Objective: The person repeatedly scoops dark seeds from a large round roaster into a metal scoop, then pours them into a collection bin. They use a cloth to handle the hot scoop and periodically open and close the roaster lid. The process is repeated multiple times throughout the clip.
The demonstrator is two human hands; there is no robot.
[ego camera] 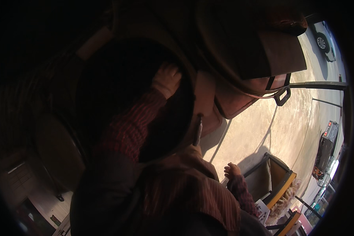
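My left hand (167, 79) reaches into the shaded mouth of a large round dark vessel (191, 112), near its inner wall on the right. Its fingers look bent; whether anything is between them is too dark to see. Lower right, my right hand (232, 170) is held out over the sunlit ground beside my striped clothing, with fingers slightly apart and nothing in them. A short dark rod or handle (198, 131) stands out at the vessel's right rim, between the two hands. The vessel's contents are hidden in shadow.
Another large round container with a side handle (282, 96) and a flat panel (283, 53) are at upper right. A yellow-edged frame or cart (283, 188) stands at lower right beside bagged goods (284, 202). Parked vehicles, one with a visible wheel (321, 41), are farther off.
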